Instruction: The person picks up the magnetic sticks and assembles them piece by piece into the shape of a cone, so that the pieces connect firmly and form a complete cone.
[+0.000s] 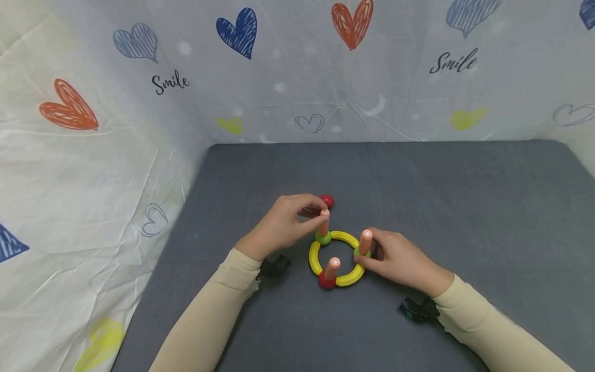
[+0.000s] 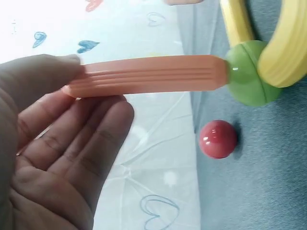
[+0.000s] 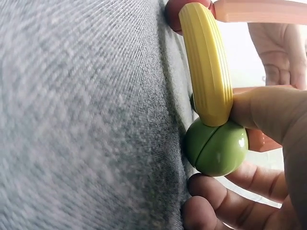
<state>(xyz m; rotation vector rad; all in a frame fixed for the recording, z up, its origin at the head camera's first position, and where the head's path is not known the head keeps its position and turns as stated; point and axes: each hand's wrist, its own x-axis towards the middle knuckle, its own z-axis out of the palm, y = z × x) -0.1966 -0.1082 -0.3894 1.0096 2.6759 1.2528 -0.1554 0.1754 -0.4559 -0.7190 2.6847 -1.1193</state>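
Note:
Yellow curved pieces are joined into a ring by a red ball at the front and two green balls at the back left and right. An orange ribbed rod stands up from each of these balls. My left hand pinches the upper end of the back-left rod between thumb and fingers. At the ring's right side, my right hand grips the green ball, its thumb against the yellow curved piece. The front rod is untouched by either hand.
A loose red ball lies on the grey cloth-covered table behind the ring, close to my left fingers. White sheets printed with hearts hang at the back and left. Black wrist cameras sit near both cuffs.

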